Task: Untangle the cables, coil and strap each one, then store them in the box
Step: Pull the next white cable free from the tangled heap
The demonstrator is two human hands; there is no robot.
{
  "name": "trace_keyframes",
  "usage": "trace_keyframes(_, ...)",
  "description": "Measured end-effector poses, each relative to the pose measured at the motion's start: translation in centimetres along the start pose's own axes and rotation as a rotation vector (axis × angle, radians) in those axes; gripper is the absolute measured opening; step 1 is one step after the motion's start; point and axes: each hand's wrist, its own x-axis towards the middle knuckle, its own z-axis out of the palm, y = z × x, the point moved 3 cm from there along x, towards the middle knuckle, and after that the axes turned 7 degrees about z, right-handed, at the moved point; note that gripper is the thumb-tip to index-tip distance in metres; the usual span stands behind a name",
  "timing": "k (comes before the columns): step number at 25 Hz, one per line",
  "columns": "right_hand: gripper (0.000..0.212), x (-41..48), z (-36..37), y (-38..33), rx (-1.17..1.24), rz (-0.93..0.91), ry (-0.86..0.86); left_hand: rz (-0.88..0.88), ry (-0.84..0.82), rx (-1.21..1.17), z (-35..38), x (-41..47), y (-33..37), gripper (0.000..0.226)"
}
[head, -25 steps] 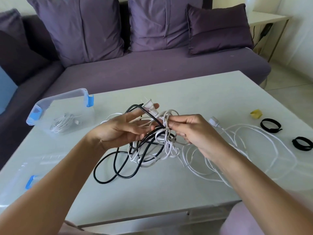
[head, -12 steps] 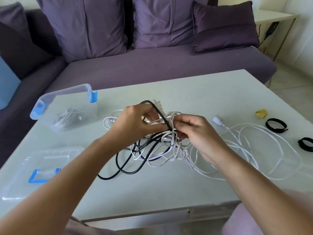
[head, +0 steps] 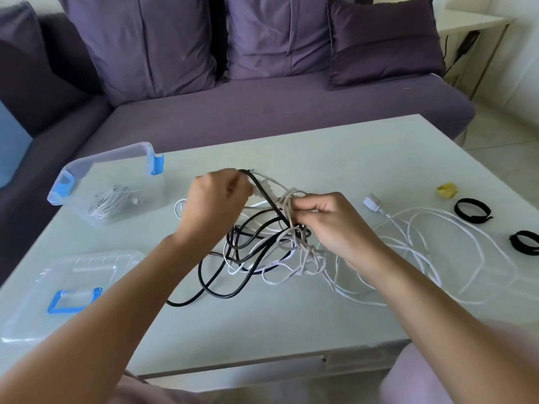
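A thick black cable (head: 262, 193) lies mid-table (head: 320, 147), looped through a thinner beige cable (head: 287, 205) that is knotted at the centre, while a thin white cable (head: 372, 203) sprawls in loose rings to the right. The left hand (head: 215, 199), fingers curled tight, grips the black cable near its end and holds it raised. The right hand (head: 329, 220) pinches the beige loops between thumb and bent fingers.

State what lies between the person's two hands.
Head view: a black cable and knotted white cables cross the gap between left hand and right hand.
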Motion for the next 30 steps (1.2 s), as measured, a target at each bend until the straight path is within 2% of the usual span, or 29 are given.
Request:
trace_keyframes(2, 0.031, 0.1, 0.1, 0.1, -0.060, -0.021, -0.015, -0.485, -0.004, -0.526, 0.4, 0.6, -1.5, 0.030)
trace_keyframes(3, 0.032, 0.1, 0.1, 0.1, -0.085, -0.023, -0.023, -0.615, -0.011, -0.616, 0.7, 0.4, -1.9, 0.025)
trace_keyframes(4, 0.032, 0.1, 0.1, 0.1, -0.095, -0.019, -0.027, -0.607, -0.027, -0.512, 0.8, 0.4, -2.4, 0.017)
trace_keyframes(6, 0.030, 0.2, -0.1, 0.3, -0.081, 0.005, -0.014, -0.328, -0.057, -0.008, 0.2, 0.2, -2.6, 0.003)
trace_keyframes(7, 0.027, 0.3, -0.2, 0.5, -0.058, 0.019, -0.001, -0.165, -0.066, 0.113, -0.1, 0.1, -2.2, 0.006)
trace_keyframes(8, 0.024, 0.3, -0.5, 0.6, -0.033, 0.028, 0.013, -0.038, -0.120, 0.121, -0.2, 0.1, -1.7, 0.013)
trace_keyframes(9, 0.021, 0.3, -0.7, 0.7, -0.013, 0.031, 0.032, 0.013, -0.221, 0.053, -0.1, 0.1, -1.4, 0.021)
trace_keyframes(11, 0.020, 0.4, -1.1, 0.9, -0.010, 0.030, 0.074, 0.007, -0.446, -0.084, 0.4, -0.5, -0.2, 0.029)
trace_keyframes(12, 0.020, 0.4, -1.2, 0.9, -0.016, 0.029, 0.085, 0.009, -0.504, -0.120, 0.6, -0.8, 0.1, 0.027)
trace_keyframes(16, 0.020, 0.4, -0.9, 0.7, 0.014, 0.011, 0.088, 0.053, -0.484, -0.117, 0.8, -1.2, 0.3, 0.017)
trace_keyframes(19, 0.013, 0.3, -1.0, 0.7, 0.079, 0.022, 0.113, 0.068, -0.498, -0.038, 1.0, -1.3, 0.5, 0.024)
trace_keyframes(21, 0.008, 0.4, -1.2, 0.9, 0.092, 0.057, 0.129, 0.139, -0.406, 0.007, 0.8, -1.5, 1.0, 0.027)
trace_keyframes(23, 0.005, 0.3, -1.3, 1.0, 0.129, 0.110, 0.063, 0.218, -0.335, 0.035, 0.4, -1.5, 1.6, 0.018)
trace_keyframes(25, 0.006, 0.2, -1.3, 0.8, 0.118, 0.154, -0.033, 0.307, -0.360, 0.109, 0.4, -1.5, 2.1, 0.018)
trace_keyframes(29, 0.023, -0.2, -1.7, 0.7, -0.391, 0.072, -0.018, 0.253, -0.505, 0.128, 1.6, -2.4, 2.6, 0.016)
trace_keyframes(30, 0.023, -0.3, -1.8, 0.4, -0.406, 0.042, 0.012, 0.199, -0.509, 0.096, 1.6, -2.4, 2.7, 0.015)
